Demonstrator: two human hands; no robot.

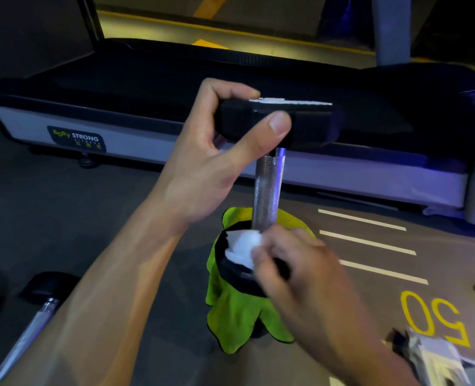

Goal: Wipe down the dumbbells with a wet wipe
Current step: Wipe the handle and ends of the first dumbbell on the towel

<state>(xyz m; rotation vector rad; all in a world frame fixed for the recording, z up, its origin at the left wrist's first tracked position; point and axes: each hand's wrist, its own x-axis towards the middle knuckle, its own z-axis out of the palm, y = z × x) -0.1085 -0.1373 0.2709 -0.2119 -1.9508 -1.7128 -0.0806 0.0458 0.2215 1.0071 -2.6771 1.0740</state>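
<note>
Here, writing: I read "BODY STRONG" on a dark badge (76,138) on the pale side panel of the treadmill (147,140); the smaller line and the yellow characters under it are too blurred for me to make out.
Floor marking: a yellow "50" (434,319) is painted on the floor (63,218), upside down from my view, with 3 white stripes (367,242) just beyond it.
Dumbbell: the dumbbell (267,190) stands upright on end, its knurled metal handle vertical between 2 black heads, the lower head sitting on a green cloth (236,313) spread on the floor.
Left hand: my left hand (211,154) grips the top head, thumb on the near face and fingers curled over the far edge.
Right hand: my right hand (289,263) pinches a white wet wipe (242,249) and presses it on the upper face of the lower head, just beside the base of the handle; the hand is motion-blurred.
Around: a 2nd dumbbell (33,316) lies on the floor at lower left, partly behind my left forearm.
Lower right: a crumpled pale packet (431,358) lies by the "50"; I cannot tell what it is.
In the way: the treadmill runs across the whole view right behind the dumbbell.
</note>
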